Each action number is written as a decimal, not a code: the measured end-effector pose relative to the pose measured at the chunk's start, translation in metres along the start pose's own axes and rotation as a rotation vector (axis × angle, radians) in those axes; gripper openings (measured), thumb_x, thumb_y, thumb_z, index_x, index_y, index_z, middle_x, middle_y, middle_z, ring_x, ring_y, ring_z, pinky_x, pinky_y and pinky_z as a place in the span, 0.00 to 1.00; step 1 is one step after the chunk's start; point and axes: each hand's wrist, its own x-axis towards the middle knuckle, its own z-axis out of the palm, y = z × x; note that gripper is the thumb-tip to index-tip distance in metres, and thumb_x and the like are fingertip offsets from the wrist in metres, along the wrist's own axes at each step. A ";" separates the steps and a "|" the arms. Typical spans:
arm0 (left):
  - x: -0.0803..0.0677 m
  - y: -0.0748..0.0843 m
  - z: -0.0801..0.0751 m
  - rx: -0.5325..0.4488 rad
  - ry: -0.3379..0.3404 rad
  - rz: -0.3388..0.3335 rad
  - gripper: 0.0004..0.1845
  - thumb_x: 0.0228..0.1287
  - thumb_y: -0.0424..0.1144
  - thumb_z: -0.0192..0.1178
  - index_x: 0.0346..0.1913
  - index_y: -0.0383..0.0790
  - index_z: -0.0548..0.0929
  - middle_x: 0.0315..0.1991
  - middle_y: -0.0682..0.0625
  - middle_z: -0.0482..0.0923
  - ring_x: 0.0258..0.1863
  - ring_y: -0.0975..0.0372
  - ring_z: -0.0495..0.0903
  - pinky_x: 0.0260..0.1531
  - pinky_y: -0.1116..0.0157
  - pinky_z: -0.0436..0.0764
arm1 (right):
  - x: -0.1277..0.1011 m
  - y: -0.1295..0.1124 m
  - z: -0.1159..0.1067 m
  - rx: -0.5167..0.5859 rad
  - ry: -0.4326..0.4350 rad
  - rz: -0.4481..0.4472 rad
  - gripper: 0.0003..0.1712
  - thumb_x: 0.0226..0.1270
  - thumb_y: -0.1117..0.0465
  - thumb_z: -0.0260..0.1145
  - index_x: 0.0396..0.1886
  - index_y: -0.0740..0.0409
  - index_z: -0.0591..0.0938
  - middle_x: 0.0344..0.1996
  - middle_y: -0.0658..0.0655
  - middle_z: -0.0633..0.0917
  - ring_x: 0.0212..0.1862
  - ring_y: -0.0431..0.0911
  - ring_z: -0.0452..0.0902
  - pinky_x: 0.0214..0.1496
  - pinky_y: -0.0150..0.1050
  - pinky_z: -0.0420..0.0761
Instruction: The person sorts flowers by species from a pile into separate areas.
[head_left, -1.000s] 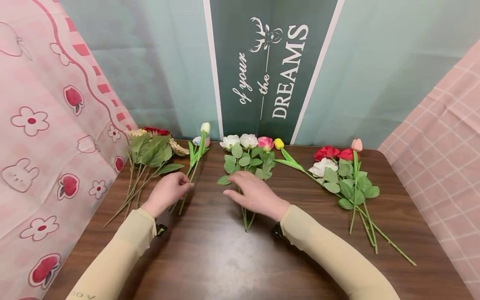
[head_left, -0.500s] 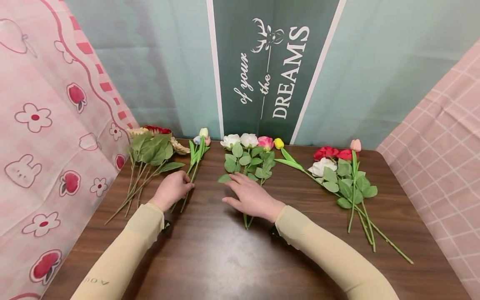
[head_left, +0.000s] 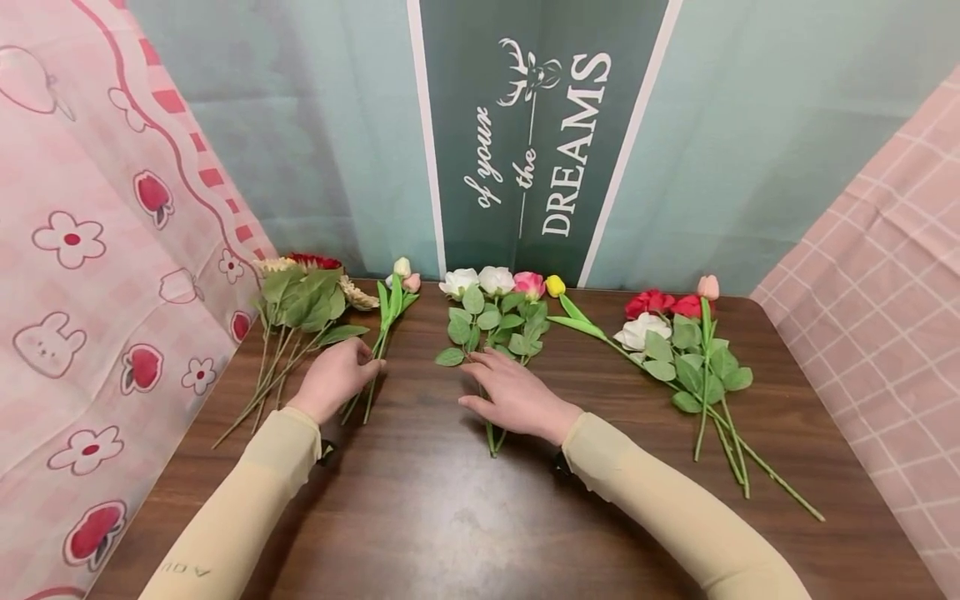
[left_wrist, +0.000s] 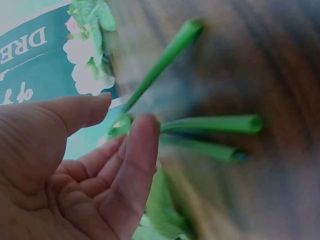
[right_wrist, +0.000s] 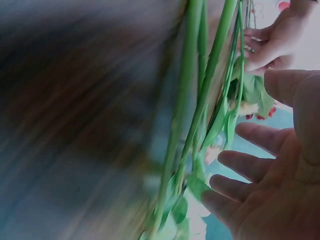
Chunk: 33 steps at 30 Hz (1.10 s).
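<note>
Our left hand [head_left: 333,377] loosely open beside tulip stems [head_left: 375,367], table's 10 o'clock | right hand [head_left: 517,398] spread flat above rose bunch [head_left: 495,321], 12 o'clock | we judge stems light, springy: grip mid-stem below leaves.

table [head_left: 420,517]: dark wood grain, smooth, with a soft sheen
tulip stems [left_wrist: 210,124]: green plastic, smooth, matt
rose leaves [head_left: 491,321]: thin cloth-like material, matt
sleeves [head_left: 660,508]: beige stretch cloth, matt
side cloths [head_left: 97,275]: pink printed fabric, matt
backdrop [head_left: 525,142]: printed cloth, matt, creased
</note>
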 end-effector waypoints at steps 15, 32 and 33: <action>-0.009 0.108 0.051 0.251 0.025 0.661 0.40 0.70 0.53 0.64 0.78 0.40 0.64 0.77 0.39 0.61 0.74 0.45 0.62 0.73 0.47 0.59 | -0.076 0.116 -0.053 0.015 0.399 0.298 0.11 0.74 0.58 0.65 0.48 0.58 0.87 0.45 0.58 0.86 0.49 0.55 0.80 0.52 0.55 0.79; -0.035 0.229 0.130 0.393 -0.172 1.070 0.38 0.75 0.58 0.56 0.80 0.48 0.61 0.80 0.45 0.55 0.78 0.52 0.55 0.77 0.57 0.49 | -0.183 0.221 -0.105 0.297 0.123 0.804 0.20 0.76 0.52 0.60 0.24 0.57 0.72 0.20 0.53 0.77 0.26 0.48 0.77 0.29 0.41 0.76; -0.037 0.233 0.133 0.404 -0.174 1.076 0.38 0.75 0.59 0.56 0.80 0.49 0.61 0.80 0.45 0.55 0.78 0.53 0.55 0.77 0.57 0.50 | -0.185 0.222 -0.105 0.300 0.116 0.820 0.20 0.76 0.52 0.60 0.24 0.57 0.72 0.20 0.53 0.78 0.27 0.48 0.78 0.29 0.41 0.77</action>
